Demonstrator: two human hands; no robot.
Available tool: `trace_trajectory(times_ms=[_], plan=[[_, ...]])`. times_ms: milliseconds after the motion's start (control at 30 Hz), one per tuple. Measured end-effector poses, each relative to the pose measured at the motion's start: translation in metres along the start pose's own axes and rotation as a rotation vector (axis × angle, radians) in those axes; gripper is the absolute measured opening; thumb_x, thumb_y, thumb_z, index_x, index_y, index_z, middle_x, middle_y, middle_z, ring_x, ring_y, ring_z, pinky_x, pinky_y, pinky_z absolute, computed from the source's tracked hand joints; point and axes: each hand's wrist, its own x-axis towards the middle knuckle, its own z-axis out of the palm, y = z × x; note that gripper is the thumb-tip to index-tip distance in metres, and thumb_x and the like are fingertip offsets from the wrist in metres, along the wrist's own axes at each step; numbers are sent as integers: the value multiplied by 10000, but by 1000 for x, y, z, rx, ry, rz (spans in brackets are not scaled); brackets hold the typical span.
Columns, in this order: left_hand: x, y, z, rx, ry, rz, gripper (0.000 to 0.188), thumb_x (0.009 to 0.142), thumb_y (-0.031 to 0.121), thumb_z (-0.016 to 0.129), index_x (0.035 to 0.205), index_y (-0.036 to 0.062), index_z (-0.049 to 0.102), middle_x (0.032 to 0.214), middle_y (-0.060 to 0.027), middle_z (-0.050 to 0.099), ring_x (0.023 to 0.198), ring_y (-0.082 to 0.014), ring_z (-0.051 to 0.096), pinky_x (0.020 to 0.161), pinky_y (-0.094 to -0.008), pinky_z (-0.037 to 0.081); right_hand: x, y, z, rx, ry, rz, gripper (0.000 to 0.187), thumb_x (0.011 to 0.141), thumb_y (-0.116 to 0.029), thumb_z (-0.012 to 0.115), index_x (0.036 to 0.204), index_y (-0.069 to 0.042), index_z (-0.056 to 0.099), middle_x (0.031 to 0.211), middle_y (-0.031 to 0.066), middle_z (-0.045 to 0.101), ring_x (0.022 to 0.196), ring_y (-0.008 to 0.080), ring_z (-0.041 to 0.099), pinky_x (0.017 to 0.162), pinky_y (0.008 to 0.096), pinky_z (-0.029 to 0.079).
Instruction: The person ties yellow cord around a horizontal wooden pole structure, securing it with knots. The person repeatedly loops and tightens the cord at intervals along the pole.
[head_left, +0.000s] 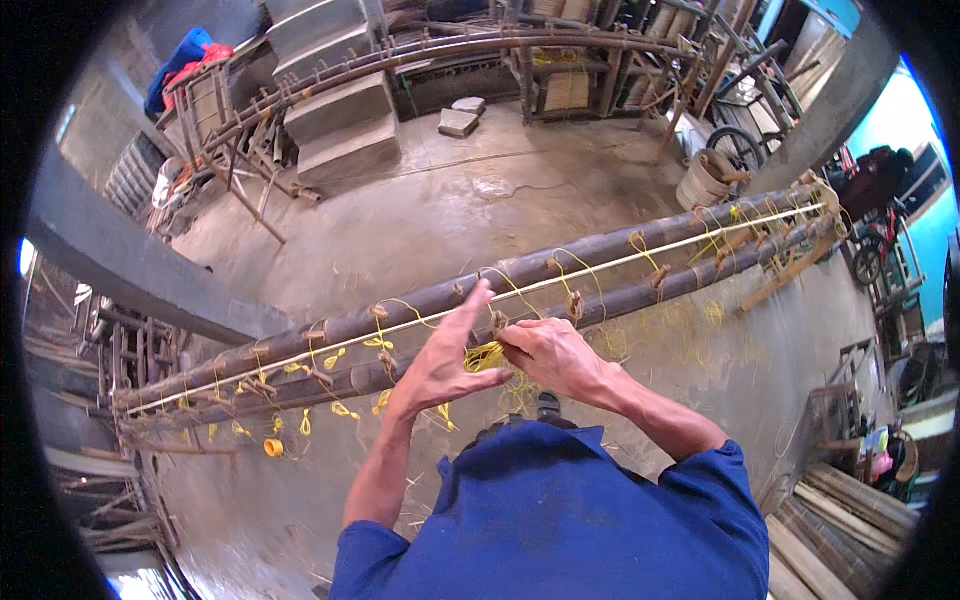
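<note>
Two long dark bamboo poles [600, 262] lie side by side across the view, with a thin pale strip [640, 258] between them. Yellow cord ties [566, 272] and brown knots sit along them. My left hand [440, 360] rests against the near pole, its fingers stretched out and pointing up, thumb touching a bunch of yellow cord [484, 356]. My right hand [548, 352] pinches that same bunch of yellow cord at a knot on the near pole. Both forearms come up from blue sleeves.
The floor is bare concrete [440, 210] with scraps of yellow cord [680, 322] and a small yellow roll [273, 447]. Concrete steps [345, 110] and bamboo frames [570, 70] stand at the back. A bicycle wheel [738, 146] and a basket stand far right; planks [850, 500] lie near right.
</note>
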Motion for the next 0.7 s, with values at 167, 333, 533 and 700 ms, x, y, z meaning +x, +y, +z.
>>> trace_trajectory(times_ms=[167, 333, 533, 700], plan=[[-6, -30, 10, -172, -265, -300, 363, 909, 214, 569, 1208, 19, 500, 1049, -118, 582, 933, -206, 594, 883, -334, 482, 11, 0, -5, 78, -41, -63, 242, 839, -100, 601, 1071, -30, 604, 837, 173, 660, 785, 342, 647, 672, 422, 510], [-16, -28, 27, -323, -65, -344, 317, 1004, 281, 434, 870, 3, 505, 693, -19, 529, 693, -125, 560, 585, -354, 477, 17, 2, -17, 182, -104, 93, 388, 838, -115, 619, 1199, -27, 507, 894, 205, 655, 848, 376, 638, 717, 435, 502], [-19, -34, 35, 43, -20, -379, 158, 928, 130, 481, 927, -18, 536, 702, -191, 587, 622, -301, 603, 612, -428, 498, 15, 21, -5, 254, -156, 31, 538, 849, -153, 661, 1323, -41, 434, 889, 169, 663, 764, 299, 648, 706, 388, 503], [-21, -38, 44, 127, 100, -120, 124, 864, 53, 491, 866, -5, 601, 756, -268, 596, 672, -416, 598, 625, -464, 476, 16, 15, 10, 130, -59, -15, 559, 903, -369, 595, 1338, -66, 417, 956, 187, 657, 815, 311, 645, 714, 398, 502]])
